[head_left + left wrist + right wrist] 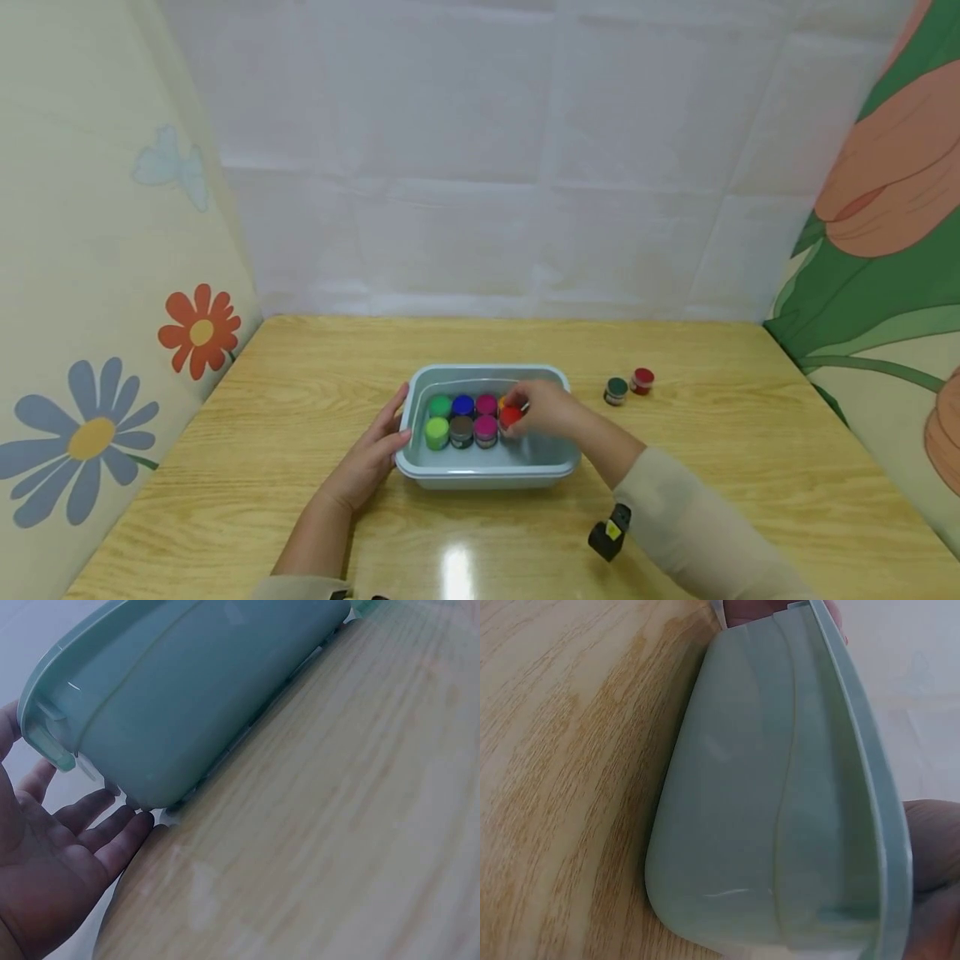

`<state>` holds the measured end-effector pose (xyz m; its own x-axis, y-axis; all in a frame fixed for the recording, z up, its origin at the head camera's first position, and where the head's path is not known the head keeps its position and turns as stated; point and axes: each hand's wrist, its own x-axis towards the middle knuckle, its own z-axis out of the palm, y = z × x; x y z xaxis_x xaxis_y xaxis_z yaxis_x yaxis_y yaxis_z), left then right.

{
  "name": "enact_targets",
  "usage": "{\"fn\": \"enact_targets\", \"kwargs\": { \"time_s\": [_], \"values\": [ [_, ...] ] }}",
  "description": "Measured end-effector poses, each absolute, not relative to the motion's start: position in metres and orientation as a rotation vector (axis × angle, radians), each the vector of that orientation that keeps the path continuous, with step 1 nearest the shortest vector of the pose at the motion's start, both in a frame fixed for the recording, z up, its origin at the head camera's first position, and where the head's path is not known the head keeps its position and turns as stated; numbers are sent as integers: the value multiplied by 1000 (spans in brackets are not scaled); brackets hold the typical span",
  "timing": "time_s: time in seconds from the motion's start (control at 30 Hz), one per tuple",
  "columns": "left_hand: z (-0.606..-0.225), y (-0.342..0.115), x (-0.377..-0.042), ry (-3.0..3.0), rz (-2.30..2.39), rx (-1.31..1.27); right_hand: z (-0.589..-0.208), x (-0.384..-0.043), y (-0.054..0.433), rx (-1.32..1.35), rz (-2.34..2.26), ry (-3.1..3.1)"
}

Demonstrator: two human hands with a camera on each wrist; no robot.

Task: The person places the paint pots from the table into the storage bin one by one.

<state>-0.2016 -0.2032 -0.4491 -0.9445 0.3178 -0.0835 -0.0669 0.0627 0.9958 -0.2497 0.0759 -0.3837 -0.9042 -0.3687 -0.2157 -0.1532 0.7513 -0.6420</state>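
Note:
A pale blue-green plastic basin stands on the table and holds several small paint jars in two rows. Their lids include a light green jar, a brown jar, a blue jar and a magenta jar. My right hand reaches inside at the right end and pinches a red-lidded paint jar; an orange lid is partly hidden behind it. At the basin's left end my left hand holds the side, thumb over the rim, fingers along the outside below.
Right of the basin, a dark green paint jar and a dark red paint jar stand side by side on the wooden table. A black device is at the right sleeve. A white sheet hangs behind the table.

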Motion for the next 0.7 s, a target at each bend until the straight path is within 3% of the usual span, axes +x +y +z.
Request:
{"fn": "enact_targets", "kwargs": {
  "time_s": [0.7],
  "values": [
    [-448,-202,-200,2072,1958,262,-393,-250,66,-415,-765,2680]
  ]
}}
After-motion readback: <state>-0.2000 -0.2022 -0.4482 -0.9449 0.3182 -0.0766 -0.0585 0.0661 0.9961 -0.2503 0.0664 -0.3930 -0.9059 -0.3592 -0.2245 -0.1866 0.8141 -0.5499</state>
